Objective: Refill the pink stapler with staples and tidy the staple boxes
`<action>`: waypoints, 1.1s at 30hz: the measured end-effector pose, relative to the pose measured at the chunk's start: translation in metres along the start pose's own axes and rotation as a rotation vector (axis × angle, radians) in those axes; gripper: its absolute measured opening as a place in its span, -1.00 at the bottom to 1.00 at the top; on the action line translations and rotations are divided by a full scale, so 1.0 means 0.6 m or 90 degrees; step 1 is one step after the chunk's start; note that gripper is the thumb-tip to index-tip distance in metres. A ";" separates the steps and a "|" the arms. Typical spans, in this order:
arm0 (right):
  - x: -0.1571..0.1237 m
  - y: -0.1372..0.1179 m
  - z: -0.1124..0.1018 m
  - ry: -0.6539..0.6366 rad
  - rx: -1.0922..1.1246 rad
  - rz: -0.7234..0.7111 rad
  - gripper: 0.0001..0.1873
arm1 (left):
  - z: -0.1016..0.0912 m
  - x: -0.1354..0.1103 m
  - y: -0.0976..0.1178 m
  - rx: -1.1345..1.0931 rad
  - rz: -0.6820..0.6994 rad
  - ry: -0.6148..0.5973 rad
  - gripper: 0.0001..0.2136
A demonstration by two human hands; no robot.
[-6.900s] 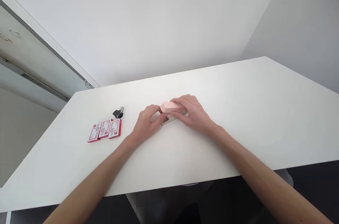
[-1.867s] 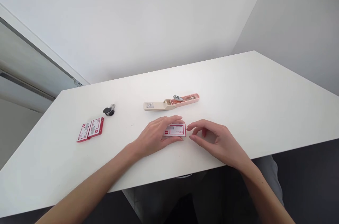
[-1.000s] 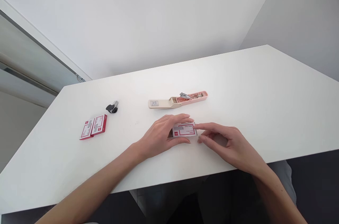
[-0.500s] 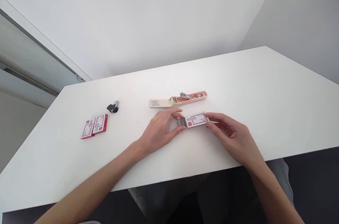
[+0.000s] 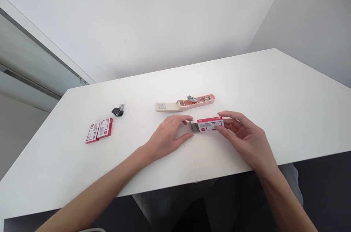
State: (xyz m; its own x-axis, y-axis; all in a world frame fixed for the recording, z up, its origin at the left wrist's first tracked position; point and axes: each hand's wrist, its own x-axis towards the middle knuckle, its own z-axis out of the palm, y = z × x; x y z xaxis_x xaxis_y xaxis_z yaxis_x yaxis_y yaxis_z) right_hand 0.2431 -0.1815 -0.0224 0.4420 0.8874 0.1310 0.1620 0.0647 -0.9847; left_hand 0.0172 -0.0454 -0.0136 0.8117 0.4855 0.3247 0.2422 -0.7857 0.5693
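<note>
A small red-and-white staple box (image 5: 210, 125) is held just above or on the table, turned so that its red side shows. My right hand (image 5: 244, 137) has its thumb on the printed face and its fingers on the far edge. From the left end of the box a tray with grey staples (image 5: 195, 127) sticks out. My left hand (image 5: 170, 135) is closed on that tray's end, thumb on the near side and forefinger on the far side. Behind the hands lies an open stapler (image 5: 175, 106), with a cream handle and a pink body.
Two more red-and-white boxes (image 5: 104, 128) lie side by side at the left of the white table (image 5: 274, 89). Beyond them is a black-and-silver staple remover (image 5: 118, 110). A white wall (image 5: 175, 16) rises behind the table.
My right hand has moved slightly right with the box and tilted it, so its red side now shows. More of the staple tray sticks out. My left hand has barely moved.
</note>
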 end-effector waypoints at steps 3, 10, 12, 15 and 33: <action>-0.003 -0.003 -0.003 -0.008 -0.010 0.011 -0.70 | 0.001 0.001 0.000 0.003 -0.007 0.018 -0.67; -0.005 -0.005 -0.004 -0.052 -0.009 -0.051 -0.86 | 0.000 0.002 0.004 0.004 -0.005 0.013 -0.70; -0.005 -0.005 -0.004 -0.059 -0.004 -0.066 -0.88 | -0.001 0.002 0.003 0.005 -0.003 0.012 -0.72; -0.004 -0.004 -0.003 -0.060 0.008 -0.078 -0.89 | 0.000 0.002 0.002 0.009 0.002 0.010 -0.72; -0.004 -0.013 -0.001 -0.043 0.023 -0.040 -0.89 | -0.001 0.004 0.009 0.011 0.017 0.022 -0.73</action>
State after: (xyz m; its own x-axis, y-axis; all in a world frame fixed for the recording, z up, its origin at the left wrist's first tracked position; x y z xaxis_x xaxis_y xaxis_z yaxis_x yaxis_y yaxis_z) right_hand 0.2415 -0.1845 -0.0150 0.3706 0.9100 0.1862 0.1559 0.1366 -0.9783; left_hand 0.0201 -0.0481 -0.0096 0.7995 0.4768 0.3654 0.2297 -0.8047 0.5475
